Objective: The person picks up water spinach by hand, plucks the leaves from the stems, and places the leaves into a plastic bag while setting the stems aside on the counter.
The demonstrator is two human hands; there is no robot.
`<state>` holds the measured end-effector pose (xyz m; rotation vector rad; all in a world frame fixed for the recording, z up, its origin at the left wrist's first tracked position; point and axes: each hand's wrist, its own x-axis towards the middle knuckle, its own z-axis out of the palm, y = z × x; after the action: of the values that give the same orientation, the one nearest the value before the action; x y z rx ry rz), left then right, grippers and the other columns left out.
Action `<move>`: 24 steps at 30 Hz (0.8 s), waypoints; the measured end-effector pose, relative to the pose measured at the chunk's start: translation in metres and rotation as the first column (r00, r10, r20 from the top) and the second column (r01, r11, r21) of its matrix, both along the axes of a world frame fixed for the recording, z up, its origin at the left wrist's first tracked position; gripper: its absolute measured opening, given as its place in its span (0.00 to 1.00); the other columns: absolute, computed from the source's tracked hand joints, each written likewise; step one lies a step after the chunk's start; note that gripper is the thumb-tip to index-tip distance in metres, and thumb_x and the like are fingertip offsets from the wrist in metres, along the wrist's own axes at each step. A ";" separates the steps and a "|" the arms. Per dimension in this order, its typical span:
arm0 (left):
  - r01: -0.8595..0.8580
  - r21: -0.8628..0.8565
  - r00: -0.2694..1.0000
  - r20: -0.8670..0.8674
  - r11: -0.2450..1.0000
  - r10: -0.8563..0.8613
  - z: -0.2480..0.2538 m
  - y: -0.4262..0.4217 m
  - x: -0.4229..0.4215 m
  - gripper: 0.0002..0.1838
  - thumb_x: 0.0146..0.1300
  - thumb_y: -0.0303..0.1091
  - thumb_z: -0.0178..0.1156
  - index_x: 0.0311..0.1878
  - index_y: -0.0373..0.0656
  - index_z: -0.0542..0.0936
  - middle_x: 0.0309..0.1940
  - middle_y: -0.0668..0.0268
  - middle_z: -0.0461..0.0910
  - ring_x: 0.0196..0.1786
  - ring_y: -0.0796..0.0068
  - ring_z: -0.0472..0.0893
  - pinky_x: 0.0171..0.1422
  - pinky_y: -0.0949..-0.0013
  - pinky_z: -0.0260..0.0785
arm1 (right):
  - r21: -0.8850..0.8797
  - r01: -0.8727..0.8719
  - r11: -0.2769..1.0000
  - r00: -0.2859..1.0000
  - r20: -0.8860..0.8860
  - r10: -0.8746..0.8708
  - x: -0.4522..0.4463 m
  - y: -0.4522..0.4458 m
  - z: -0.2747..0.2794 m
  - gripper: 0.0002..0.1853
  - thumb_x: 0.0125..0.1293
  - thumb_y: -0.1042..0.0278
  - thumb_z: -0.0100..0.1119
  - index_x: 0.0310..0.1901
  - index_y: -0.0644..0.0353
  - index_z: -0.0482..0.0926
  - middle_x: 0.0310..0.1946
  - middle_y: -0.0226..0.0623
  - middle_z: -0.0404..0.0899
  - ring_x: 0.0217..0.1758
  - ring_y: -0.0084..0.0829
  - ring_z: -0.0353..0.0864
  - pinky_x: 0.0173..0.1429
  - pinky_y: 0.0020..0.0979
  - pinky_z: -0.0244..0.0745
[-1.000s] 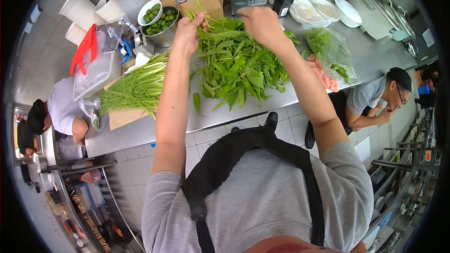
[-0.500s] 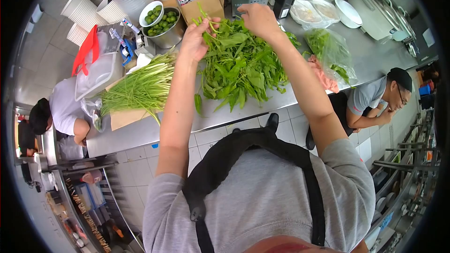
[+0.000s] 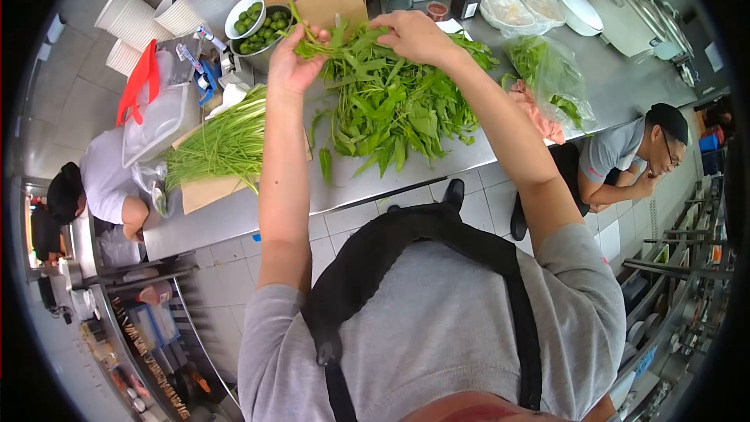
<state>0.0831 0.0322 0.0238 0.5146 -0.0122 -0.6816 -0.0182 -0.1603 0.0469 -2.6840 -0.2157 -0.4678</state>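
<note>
A big heap of water spinach (image 3: 398, 113), with long pointed leaves, lies on the steel table in front of me. My left hand (image 3: 298, 62) is closed around a few of its green stems at the heap's upper left, palm turned up. At the top of the heap, my right hand (image 3: 418, 37) has its fingers bent and pinched on the leafy end of the sprigs, partly hidden by the hand itself. A bundle of thin green stalks (image 3: 219, 141) rests on cardboard left of my left forearm. One loose leaf (image 3: 325, 164) lies below the heap.
Behind my left hand stand green limes (image 3: 269, 31) in bowls and a cardboard box (image 3: 332, 6). A bagged bunch of greens (image 3: 547, 82) and a pink cloth-like item (image 3: 537, 112) lie right. One person (image 3: 625, 160) is at the right, another (image 3: 109, 180) at the left.
My left hand has shifted left and slightly down with the stems. My right hand has moved left and down onto the leaves, closer to the left hand.
</note>
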 end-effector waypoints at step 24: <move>-0.291 0.724 0.620 0.640 0.626 -0.453 -0.001 0.005 -0.033 0.11 0.47 0.27 0.64 0.36 0.37 0.79 0.30 0.68 0.79 0.30 0.82 0.74 0.38 0.78 0.65 | -0.090 -0.149 0.985 0.978 -0.161 0.134 0.009 0.025 0.009 0.06 0.46 0.66 0.59 0.26 0.57 0.75 0.23 0.37 0.76 0.31 0.38 0.75 0.35 0.35 0.69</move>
<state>0.0497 0.0371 0.0231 1.6994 -0.6258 -0.4712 -0.0097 -0.1353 0.0557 -2.7635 -0.3925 -0.2098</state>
